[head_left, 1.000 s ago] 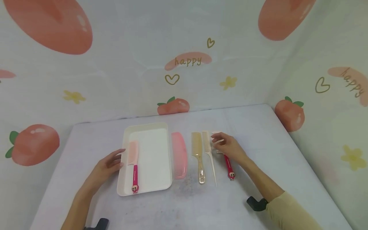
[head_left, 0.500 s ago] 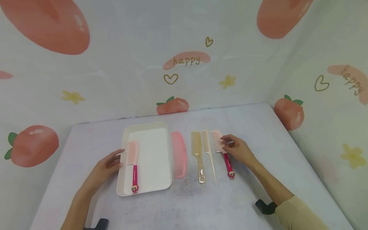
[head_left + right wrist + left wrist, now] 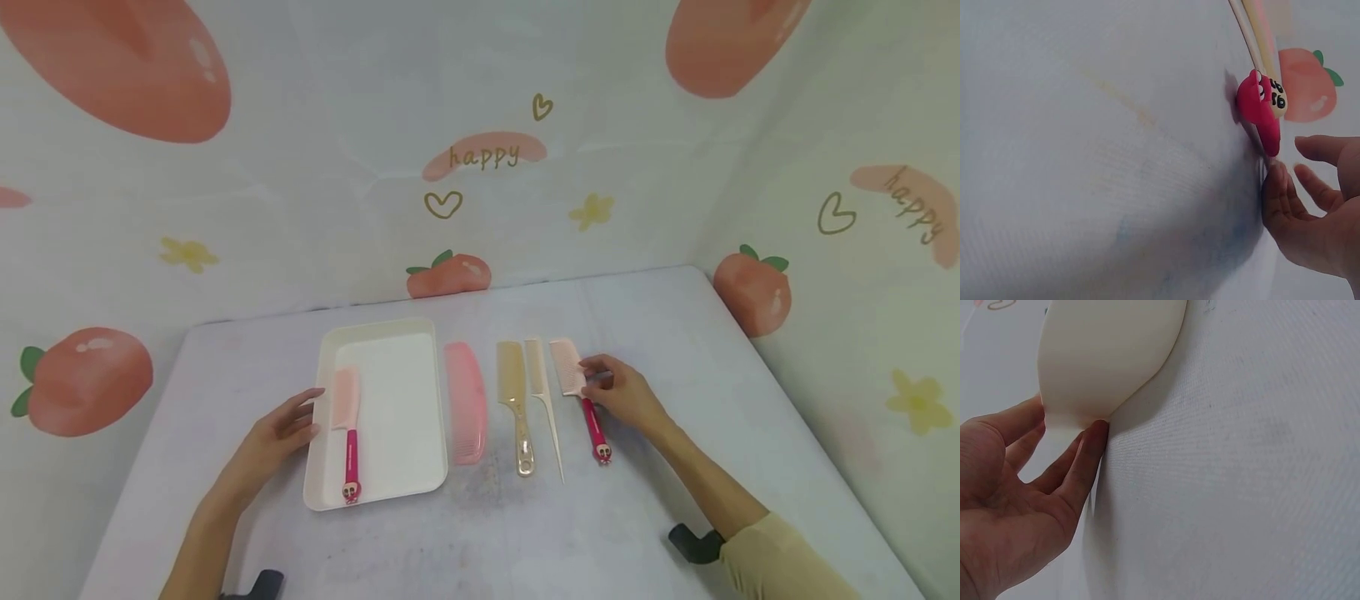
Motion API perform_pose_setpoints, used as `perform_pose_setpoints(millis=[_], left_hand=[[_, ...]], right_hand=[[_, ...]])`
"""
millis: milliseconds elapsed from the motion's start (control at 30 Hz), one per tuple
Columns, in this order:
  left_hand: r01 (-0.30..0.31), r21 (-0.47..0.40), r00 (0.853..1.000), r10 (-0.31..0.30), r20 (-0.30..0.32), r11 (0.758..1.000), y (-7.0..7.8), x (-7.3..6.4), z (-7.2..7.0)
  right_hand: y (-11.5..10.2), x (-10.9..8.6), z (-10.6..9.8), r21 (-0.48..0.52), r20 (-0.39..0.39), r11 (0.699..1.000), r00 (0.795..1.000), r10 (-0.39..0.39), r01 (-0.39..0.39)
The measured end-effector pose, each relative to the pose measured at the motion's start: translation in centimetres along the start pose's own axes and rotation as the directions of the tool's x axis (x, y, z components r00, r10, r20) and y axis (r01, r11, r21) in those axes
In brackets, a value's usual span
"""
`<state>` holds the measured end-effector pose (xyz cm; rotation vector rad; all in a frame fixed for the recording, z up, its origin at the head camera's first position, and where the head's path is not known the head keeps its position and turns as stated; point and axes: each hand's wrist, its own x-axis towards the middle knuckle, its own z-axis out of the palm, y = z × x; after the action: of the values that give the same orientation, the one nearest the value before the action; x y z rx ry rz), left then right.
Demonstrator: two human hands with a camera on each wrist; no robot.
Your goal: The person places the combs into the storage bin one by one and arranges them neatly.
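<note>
Right hand [image 3: 624, 393] at right end of comb row, fingers loosely bent and slightly spread, gripping nothing. Fingertips by right edge of a pale-pink comb with magenta handle [image 3: 594, 425]; whether they touch it, cannot tell. That comb lies flat on the white-covered table [image 3: 525, 542], figure-head end of its handle toward the person. Left hand [image 3: 277, 437] relaxed, fingers gently bent, tips against left wall of a white tray [image 3: 405, 417]. Inside the tray, along its left side: a matching magenta-handled comb [image 3: 347, 402], handle toward the person. Between tray and right-hand comb, left to right, apart: pink handleless comb [image 3: 469, 404], gold-toned comb [image 3: 513, 375], pale rat-tail comb [image 3: 537, 371]. Peach-print cloth [image 3: 315, 225] behind.
</note>
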<state>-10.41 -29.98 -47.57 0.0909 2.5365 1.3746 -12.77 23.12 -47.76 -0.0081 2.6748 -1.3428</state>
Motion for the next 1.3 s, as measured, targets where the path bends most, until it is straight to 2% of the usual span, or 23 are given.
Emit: perform_pose_setpoints(millis=[267,500,800,1067,1167,1300], left_hand=[[-0.003,-0.035,1.000,0.003,0.012,0.999,-0.2,0.0,0.0],[-0.003,-0.032,1.000,0.003,0.006,0.999,-0.2,-0.1,0.1],[-0.006,-0.021,1.000,0.006,0.008,1.000,0.0,-0.2,0.1],[0.002,-0.016,1.000,-0.002,0.005,1.000,0.2,-0.3,0.1],[0.008,-0.021,1.000,-0.008,0.005,1.000,0.2,-0.3,0.2],[0.005,-0.032,1.000,-0.005,0.002,0.999,0.3,-0.5,0.2]], right_hand=[[0.5,0.1,0.3,-0.008,0.019,1.000,1.000,0.025,-0.024],[0.4,0.0,0.8,-0.026,-0.001,1.000,1.000,0.003,-0.003],[-0.3,0.1,1.4,-0.177,-0.041,0.984,0.999,-0.035,0.028],[-0.7,0.3,1.8,-0.254,-0.070,0.967,0.997,-0.038,0.019],[-0.7,0.2,1.9,-0.257,-0.078,0.966,0.996,-0.050,0.028],[-0.5,0.1,1.9,-0.211,-0.079,0.977,0.996,-0.039,0.021]])
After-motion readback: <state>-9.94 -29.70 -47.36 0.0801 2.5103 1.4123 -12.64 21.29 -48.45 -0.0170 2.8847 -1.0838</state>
